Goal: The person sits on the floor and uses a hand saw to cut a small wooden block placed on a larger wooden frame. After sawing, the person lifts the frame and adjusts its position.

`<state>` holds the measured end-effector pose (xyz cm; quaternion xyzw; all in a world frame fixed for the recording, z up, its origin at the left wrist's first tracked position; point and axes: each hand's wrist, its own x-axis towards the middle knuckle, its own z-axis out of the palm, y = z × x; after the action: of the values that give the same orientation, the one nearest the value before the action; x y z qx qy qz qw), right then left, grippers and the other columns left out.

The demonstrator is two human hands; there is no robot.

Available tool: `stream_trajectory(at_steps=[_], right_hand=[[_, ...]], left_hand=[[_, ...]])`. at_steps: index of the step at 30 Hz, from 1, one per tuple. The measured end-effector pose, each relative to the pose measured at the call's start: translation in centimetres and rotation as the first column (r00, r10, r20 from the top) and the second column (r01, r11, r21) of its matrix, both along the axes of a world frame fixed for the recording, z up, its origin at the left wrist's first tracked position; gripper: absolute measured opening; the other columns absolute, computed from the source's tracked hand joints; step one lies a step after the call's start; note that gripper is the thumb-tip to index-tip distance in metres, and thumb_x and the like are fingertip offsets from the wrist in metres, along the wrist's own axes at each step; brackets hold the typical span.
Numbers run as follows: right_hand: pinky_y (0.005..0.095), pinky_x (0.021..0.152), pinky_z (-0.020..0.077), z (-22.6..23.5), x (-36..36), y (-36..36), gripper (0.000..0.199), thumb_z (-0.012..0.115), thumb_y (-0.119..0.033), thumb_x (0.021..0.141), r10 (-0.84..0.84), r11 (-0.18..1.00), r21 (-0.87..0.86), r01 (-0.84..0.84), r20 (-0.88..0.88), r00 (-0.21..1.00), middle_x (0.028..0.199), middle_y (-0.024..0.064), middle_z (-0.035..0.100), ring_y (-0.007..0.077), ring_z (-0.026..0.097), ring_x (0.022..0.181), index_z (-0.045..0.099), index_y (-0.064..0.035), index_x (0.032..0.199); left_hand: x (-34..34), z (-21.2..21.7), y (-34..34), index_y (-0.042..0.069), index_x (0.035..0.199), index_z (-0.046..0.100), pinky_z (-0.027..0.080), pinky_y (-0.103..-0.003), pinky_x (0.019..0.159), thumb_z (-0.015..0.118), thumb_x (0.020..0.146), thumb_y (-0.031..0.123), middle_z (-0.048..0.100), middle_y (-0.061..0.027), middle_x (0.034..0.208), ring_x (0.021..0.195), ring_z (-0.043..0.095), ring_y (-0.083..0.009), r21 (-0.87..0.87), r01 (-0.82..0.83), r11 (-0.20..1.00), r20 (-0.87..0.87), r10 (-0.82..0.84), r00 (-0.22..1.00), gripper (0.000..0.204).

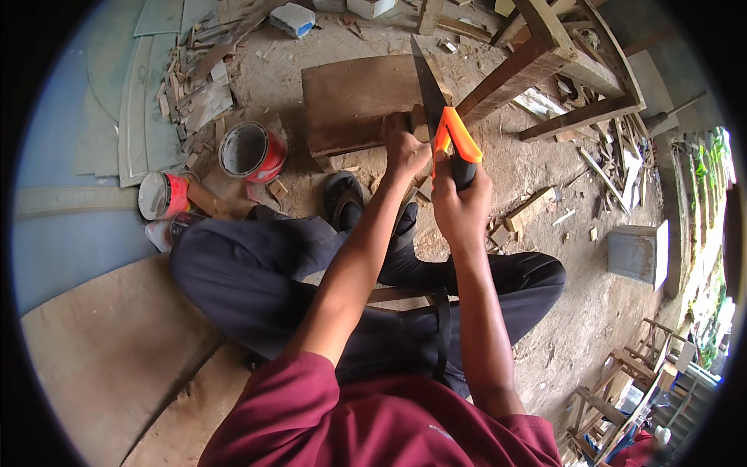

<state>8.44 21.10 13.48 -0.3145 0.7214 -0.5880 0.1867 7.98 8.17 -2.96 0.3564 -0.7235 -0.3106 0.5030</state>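
My right hand (464, 198) is closed round the orange-and-black handle of a handsaw (432, 84). The dark blade points up and away, over the right end of a low brown wooden block (354, 97). Beside the blade, my left hand (407, 149) grips a small piece of wood (420, 123) against that end of the block. Its fingertips are partly hidden. Whether the saw's teeth touch the wood, I cannot tell.
Paint tins, one open and red (268, 156), stand left of my legs. Wood scraps (187, 93) and glass sheets (140, 101) lie further left. A wooden frame (513, 74) rises at the far right. A pale box (636, 253) sits on the right.
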Motion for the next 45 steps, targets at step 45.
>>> stream_trajectory(at_steps=[45], right_hand=[[0.0261,0.047,0.0380,7.0,8.3,13.1,0.015,0.059,-0.003,0.092,0.144,0.981,0.131,-0.140,-0.022,0.989,0.058,0.0024,0.052,0.0061,0.046,0.052,0.057,0.0032,0.079]], left_hand=[[2.7,1.5,0.5,-0.001,0.108,0.051,0.052,-0.039,0.072,0.076,0.067,0.008,0.062,-0.0155,0.094,0.084,0.066,-0.0301,0.024,0.007,1.000,-0.216,-0.001,0.976,0.049]])
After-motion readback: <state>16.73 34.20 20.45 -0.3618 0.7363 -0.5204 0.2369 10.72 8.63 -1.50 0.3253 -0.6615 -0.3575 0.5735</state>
